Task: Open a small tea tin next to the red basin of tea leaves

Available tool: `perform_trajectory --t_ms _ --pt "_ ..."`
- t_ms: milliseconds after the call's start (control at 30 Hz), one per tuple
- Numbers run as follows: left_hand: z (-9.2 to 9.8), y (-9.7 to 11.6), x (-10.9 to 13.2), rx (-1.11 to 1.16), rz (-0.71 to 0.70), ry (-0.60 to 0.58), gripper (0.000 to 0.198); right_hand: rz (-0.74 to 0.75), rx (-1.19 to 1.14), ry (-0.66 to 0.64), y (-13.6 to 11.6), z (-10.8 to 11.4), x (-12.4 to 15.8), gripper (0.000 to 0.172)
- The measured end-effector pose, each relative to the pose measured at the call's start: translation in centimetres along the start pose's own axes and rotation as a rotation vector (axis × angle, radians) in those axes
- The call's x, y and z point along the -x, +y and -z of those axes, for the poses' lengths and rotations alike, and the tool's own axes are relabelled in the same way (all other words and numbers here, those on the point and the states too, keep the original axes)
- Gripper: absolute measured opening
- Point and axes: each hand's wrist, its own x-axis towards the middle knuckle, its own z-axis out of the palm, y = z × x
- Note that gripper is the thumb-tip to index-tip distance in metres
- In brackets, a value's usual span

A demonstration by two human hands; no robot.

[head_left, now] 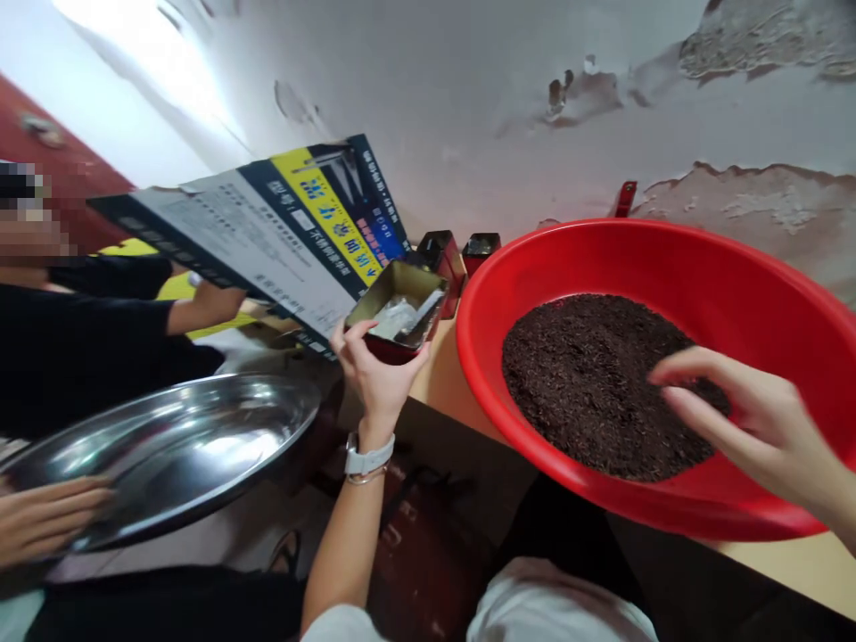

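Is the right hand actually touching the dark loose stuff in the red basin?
Cannot tell. In the head view, the right hand is spread over the dark loose material in the red basin, but neither contact nor a gap shows under the fingertips.

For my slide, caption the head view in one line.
Left hand holds a small open tin while the right hand hovers over dark loose tea in a red basin.

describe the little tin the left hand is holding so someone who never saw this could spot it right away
Start at the big red basin of dark loose tea on the right. Just past its left rim, the left hand holds up a small square tin, tilted and open. Unlike the two closed dark tins behind it by the wall, it has a gold interior with a silvery liner showing inside.
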Motion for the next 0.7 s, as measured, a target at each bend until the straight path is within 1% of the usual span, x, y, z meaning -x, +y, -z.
perform_trajectory --t_ms 33,67,100,167,233,267,333,433,500,567,633,667,700 --pt "0.9 0.9 0.2 -0.007 -0.053 -0.023 0.066 0.249 0.066 -0.129 -1.1 -1.8 -2.0 0.017" --pt "1.7 1.7 0.4 -0.008 -0.107 -0.044 0.065 0.446 0.132 -0.151 -2.0 -3.6 -3.8 0.015" --pt "2.4 2.4 0.8 -0.004 -0.159 -0.06 0.065 0.566 0.212 -0.178 -2.9 -5.4 -5.3 0.016" --pt "3.5 3.3 1.6 0.022 -0.247 -0.077 0.064 0.748 0.338 -0.235 -4.0 -8.6 -7.5 0.018" --pt "4.4 4.0 2.3 0.061 -0.286 -0.085 0.064 0.868 0.426 -0.295 -4.7 -10.9 -8.7 0.021" --pt "4.8 4.3 2.6 0.081 -0.277 -0.096 0.063 0.909 0.458 -0.317 -4.9 -11.6 -8.9 0.023" --pt "5.3 4.6 3.0 0.122 -0.224 -0.135 0.06 0.947 0.513 -0.339 -5.2 -12.2 -8.9 0.026" --pt "5.8 4.7 3.2 0.164 -0.149 -0.188 0.055 0.936 0.585 -0.363 -5.3 -12.1 -8.6 0.02" --pt "5.9 4.5 3.3 0.162 -0.152 -0.192 0.055 0.924 0.625 -0.403 -5.5 -11.8 -8.5 0.019" --pt "5.8 4.1 3.4 0.153 -0.2 -0.19 0.057 0.916 0.657 -0.456 -5.8 -11.7 -8.6 0.021" --pt "5.5 3.8 3.5 0.175 -0.268 -0.182 0.061 0.903 0.686 -0.517 -6.1 -11.6 -9.0 0.026" --pt "5.4 3.7 3.6 0.216 -0.251 -0.182 0.063 0.887 0.707 -0.551 -6.2 -11.5 -9.2 0.034" --pt "5.3 3.7 3.6 0.286 -0.164 -0.199 0.063 0.872 0.726 -0.584 -6.3 -11.5 -9.5 0.042"
